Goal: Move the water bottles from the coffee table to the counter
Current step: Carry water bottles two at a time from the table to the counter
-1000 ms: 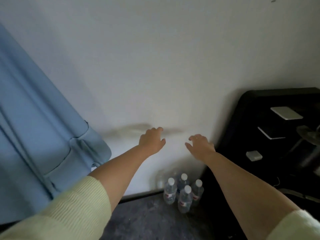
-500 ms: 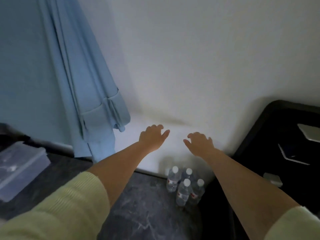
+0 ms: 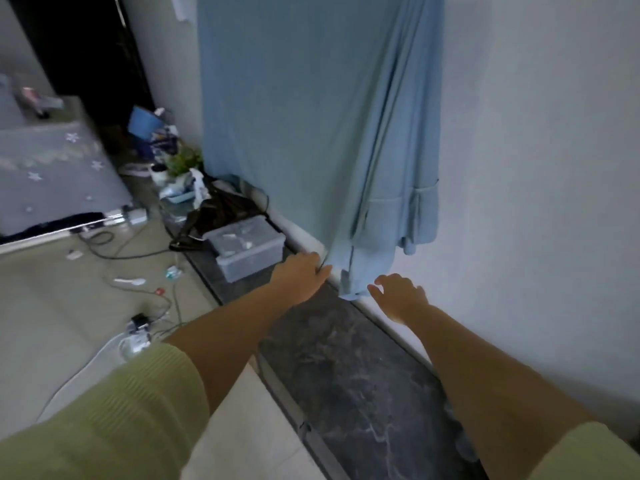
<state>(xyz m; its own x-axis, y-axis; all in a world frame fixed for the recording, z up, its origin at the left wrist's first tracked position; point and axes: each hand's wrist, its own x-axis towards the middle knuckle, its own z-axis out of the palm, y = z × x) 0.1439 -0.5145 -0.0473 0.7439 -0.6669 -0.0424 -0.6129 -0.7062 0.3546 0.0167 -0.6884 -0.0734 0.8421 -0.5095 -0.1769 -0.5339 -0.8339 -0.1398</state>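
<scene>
Bottles lay outside the view; the left grip [image 3: 299,277] and right grip [image 3: 401,299] reached forward released, holding nothing, over the dark marble bench [image 3: 349,368]; a blue robe [image 3: 311,133] hung just beyond; a plastic box [image 3: 247,245] sat on the bench farther left.

- My left hand [image 3: 300,276] and right hand [image 3: 401,297] reach forward, fingers loose, holding nothing.
- Below: dark marbled stone counter [image 3: 349,368].
- Ahead: hanging light-blue cloth garment [image 3: 311,133].
</scene>
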